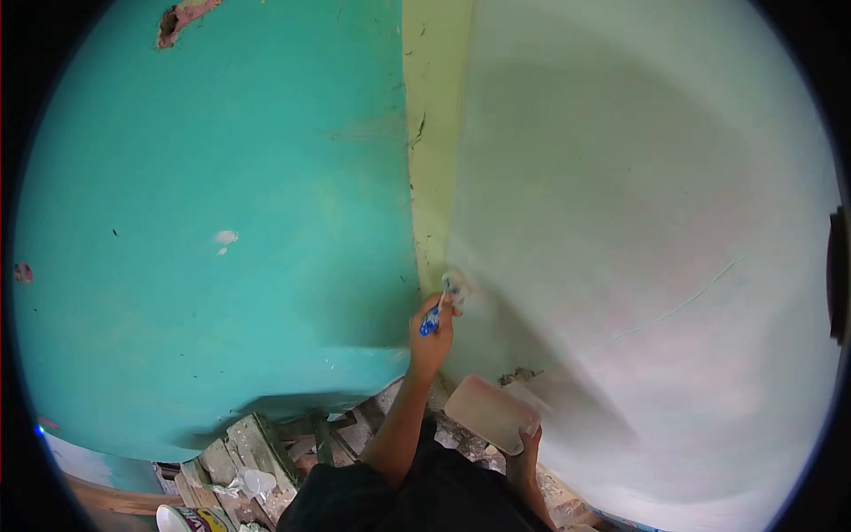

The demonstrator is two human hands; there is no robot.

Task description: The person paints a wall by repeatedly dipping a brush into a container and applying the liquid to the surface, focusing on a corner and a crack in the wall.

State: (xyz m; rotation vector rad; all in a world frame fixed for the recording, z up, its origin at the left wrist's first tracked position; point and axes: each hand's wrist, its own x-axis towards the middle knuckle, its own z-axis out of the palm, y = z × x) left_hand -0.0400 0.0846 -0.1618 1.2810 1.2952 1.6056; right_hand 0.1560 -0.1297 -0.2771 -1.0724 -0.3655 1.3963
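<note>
Teal wall [204, 222] is judged at risk of pale smears if the blue-handled tool [432, 317], clenched in the left hand [432, 346] at the corner seam [415, 213], strays leftward; the flat board [490, 412], gripped by the right hand [529, 441], could tip.

The teal wall [204, 222] is matt paint, chipped to rough plaster at its top. Right of it the pale wall [638, 222] looks smooth and matt; below it lie rough wooden planks [253, 448].
</note>
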